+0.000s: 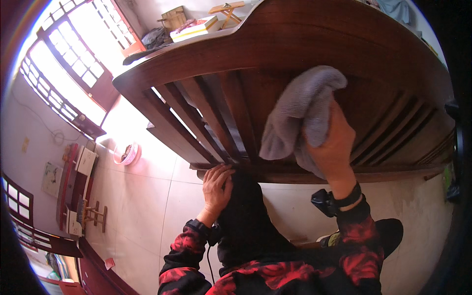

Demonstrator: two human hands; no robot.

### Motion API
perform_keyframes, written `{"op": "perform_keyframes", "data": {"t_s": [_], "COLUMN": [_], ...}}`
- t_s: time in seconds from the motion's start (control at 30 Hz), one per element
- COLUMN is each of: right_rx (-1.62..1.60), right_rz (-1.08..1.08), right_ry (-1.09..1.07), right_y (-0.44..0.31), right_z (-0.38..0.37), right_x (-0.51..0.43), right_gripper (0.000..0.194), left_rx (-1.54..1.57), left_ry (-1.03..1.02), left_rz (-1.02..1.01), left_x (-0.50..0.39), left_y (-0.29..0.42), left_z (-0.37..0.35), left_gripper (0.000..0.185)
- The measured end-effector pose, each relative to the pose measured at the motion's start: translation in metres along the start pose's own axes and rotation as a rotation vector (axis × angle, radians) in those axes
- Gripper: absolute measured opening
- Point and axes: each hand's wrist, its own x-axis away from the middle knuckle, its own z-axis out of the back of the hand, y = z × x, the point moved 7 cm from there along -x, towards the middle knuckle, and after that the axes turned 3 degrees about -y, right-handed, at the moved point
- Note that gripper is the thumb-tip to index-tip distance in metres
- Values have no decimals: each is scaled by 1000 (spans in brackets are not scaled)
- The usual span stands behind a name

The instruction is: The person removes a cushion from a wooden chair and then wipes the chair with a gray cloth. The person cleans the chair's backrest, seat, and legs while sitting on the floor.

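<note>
My right hand (333, 143) holds a bunched grey cloth (295, 110) against the dark wooden back of a slatted bench (280, 51). Part of the cloth folds over the fingers and hides them. My left hand (217, 188) rests with bent fingers on my black-clad knee, near the lower rail of the bench (295, 176), and nothing shows in it. Both wrists wear black straps, the right one with a black device on it.
A pink basket (129, 154) stands on the tiled floor at the left, near a small wooden stool (96, 214). Beyond the bench are a white and yellow box (195, 29) and a folding wooden stool (226, 9). Glazed doors (73, 55) are at upper left.
</note>
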Motion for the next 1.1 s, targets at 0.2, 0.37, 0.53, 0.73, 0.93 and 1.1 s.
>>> {"op": "perform_keyframes", "data": {"t_s": [0.2, 0.37, 0.53, 0.73, 0.93, 1.1], "right_rx": [162, 135, 209, 290, 397, 457], "right_rz": [81, 45, 0, -161, -218, -339], "right_ry": [-267, -361, -542, -791, -749, -749], "right_y": [-39, -29, 10, 62, 99, 140], "right_z": [-73, -109, -128, -158, -132, -85], "right_x": [-3, 32, 102, 193, 227, 242], "right_gripper": [75, 76, 68, 65, 61, 57], "left_rx": [-18, -46, -10, -25, -39, -45], "left_ry": [-2, 8, -3, -20, -42, -74], "left_rz": [16, 17, 15, 29, 27, 25], "left_x": [2, 4, 3, 4, 4, 3], "left_y": [-3, -4, -3, -1, -1, 4], "left_z": [0, 2, 4, 2, 0, -1], "left_gripper": [21, 21, 21, 22, 22, 22]}}
